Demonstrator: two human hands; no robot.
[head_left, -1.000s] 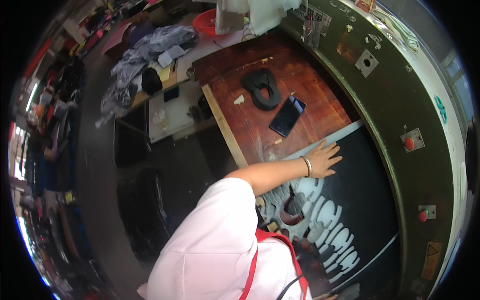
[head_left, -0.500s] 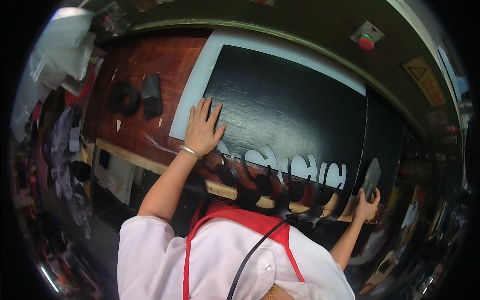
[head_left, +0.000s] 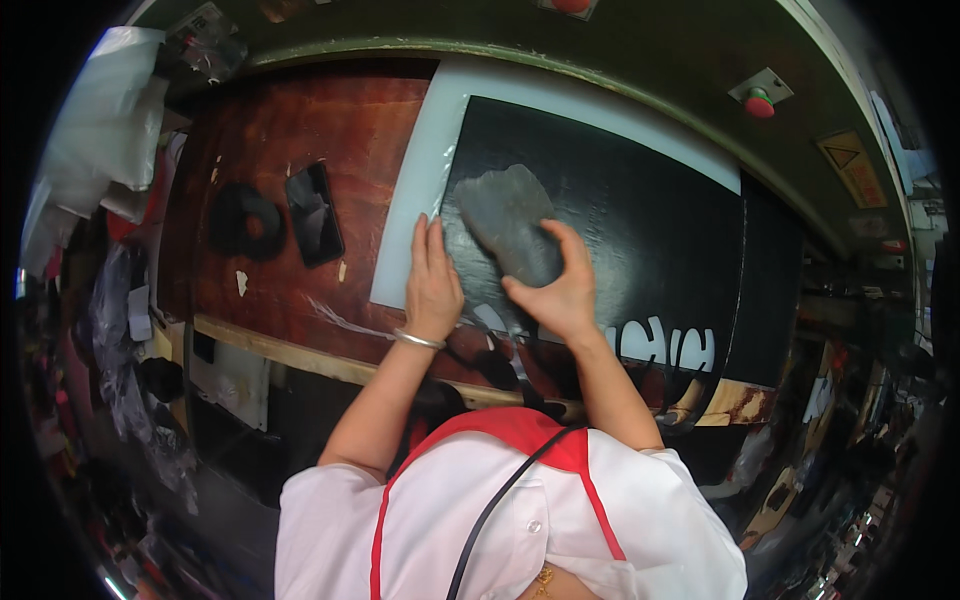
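A black sheet (head_left: pixel 650 230) lies on a white board (head_left: pixel 412 180), with curved cutouts along its near edge showing the pale surface beneath. My right hand (head_left: pixel 566 290) grips the near end of a flat grey piece (head_left: pixel 508 210) with an irregular, curved outline, thumb on one side and fingers on the other. That piece is over the left part of the sheet; whether it touches is unclear. Beside it, my left hand (head_left: pixel 434 288) rests at the sheet's left edge, fingers stretched out and holding nothing. Black strips (head_left: pixel 680 390) of the sheet hang over the table's near edge.
On the reddish-brown wooden table (head_left: pixel 370 120) to the left lie a black phone (head_left: pixel 314 215) and a black tape-like ring (head_left: pixel 245 222). A green machine beam with a red button (head_left: pixel 759 103) spans the far side. Clear plastic bags (head_left: pixel 100 120) hang at far left.
My right hand has brought the grey piece from the table's right side to the sheet's left part. My left hand stays by the left edge, turned more upright. The view has shifted slightly.
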